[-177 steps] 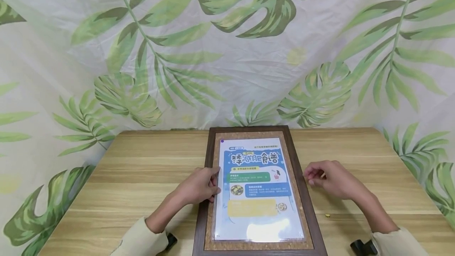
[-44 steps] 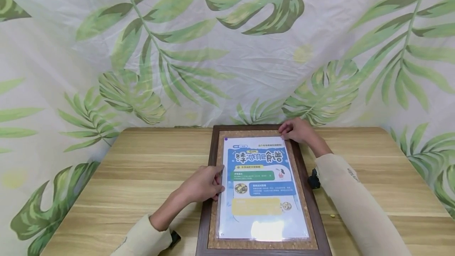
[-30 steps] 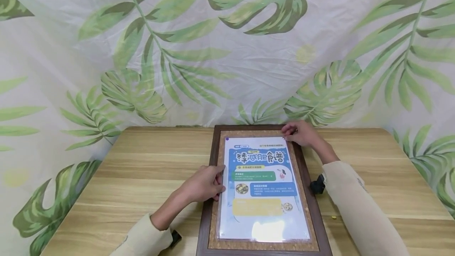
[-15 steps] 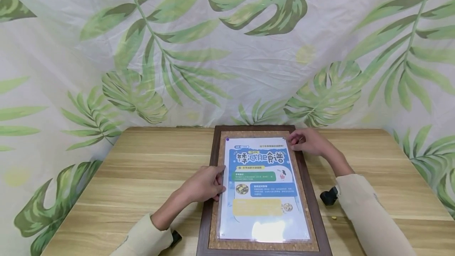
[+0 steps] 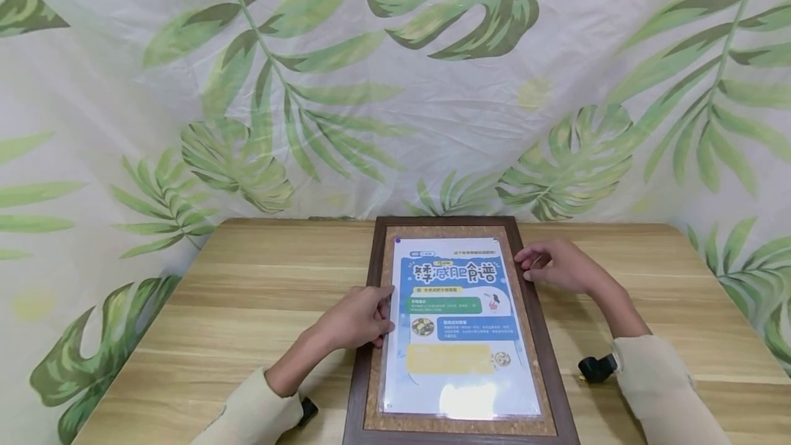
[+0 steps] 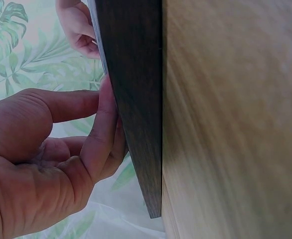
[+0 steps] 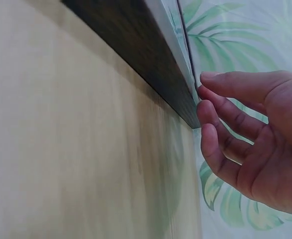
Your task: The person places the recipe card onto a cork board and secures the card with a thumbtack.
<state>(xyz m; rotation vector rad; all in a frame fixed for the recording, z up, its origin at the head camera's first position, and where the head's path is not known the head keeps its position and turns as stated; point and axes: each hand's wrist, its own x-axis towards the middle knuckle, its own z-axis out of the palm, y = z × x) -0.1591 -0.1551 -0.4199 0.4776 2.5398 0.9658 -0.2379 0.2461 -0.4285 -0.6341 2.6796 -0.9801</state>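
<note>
A laminated poster (image 5: 460, 390) with blue, green and yellow blocks lies on a corkboard (image 5: 454, 424) in a dark brown wooden frame (image 5: 559, 397). A purple pushpin (image 5: 398, 240) sits at its top left corner and a small dark pin (image 5: 496, 240) at its top right. My left hand (image 5: 355, 318) rests on the poster's left edge, fingers and thumb pressing there; in the left wrist view its fingertips meet the top of the frame. My right hand (image 5: 559, 266) is beside the frame's right side, fingers loosely bent, with nothing seen between them.
The frame lies on a wood-grain table (image 5: 247, 280) with a leaf-print cloth (image 5: 346, 122) hanging behind it. A small yellow object (image 5: 582, 378) lies on the table to the right, partly covered by the black wrist camera (image 5: 597, 368).
My right hand went from right of the board to the poster's top right corner, then drew back down and right. A dark pin now shows at that corner. My left hand stayed at the edge.
</note>
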